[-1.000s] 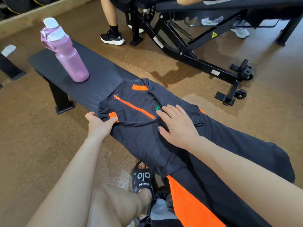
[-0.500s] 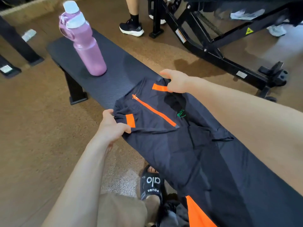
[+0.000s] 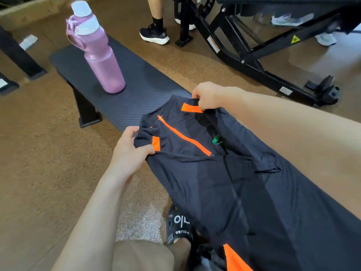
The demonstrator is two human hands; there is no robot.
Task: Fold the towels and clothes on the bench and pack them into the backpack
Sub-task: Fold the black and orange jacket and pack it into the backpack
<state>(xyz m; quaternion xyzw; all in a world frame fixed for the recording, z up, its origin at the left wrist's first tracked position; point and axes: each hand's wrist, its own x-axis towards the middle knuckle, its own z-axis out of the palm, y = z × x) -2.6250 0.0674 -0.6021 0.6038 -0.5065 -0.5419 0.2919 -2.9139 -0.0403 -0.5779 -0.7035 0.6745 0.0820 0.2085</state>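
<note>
Mid-fold: left hand (image 3: pixel 130 151) and right hand (image 3: pixel 208 97) pinching collar end of dark orange-trimmed zip top (image 3: pixel 224 182), centre frame. Next, likely: fold toward lower right.

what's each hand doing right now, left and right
Left hand: closed, gripping the dark jacket at its near shoulder.
Right hand: closed, pinching the jacket's far shoulder.

Dark navy jacket (image 3: pixel 224 182) with orange trim; pink bottle (image 3: pixel 101 61); black bench (image 3: pixel 136 89).
</note>
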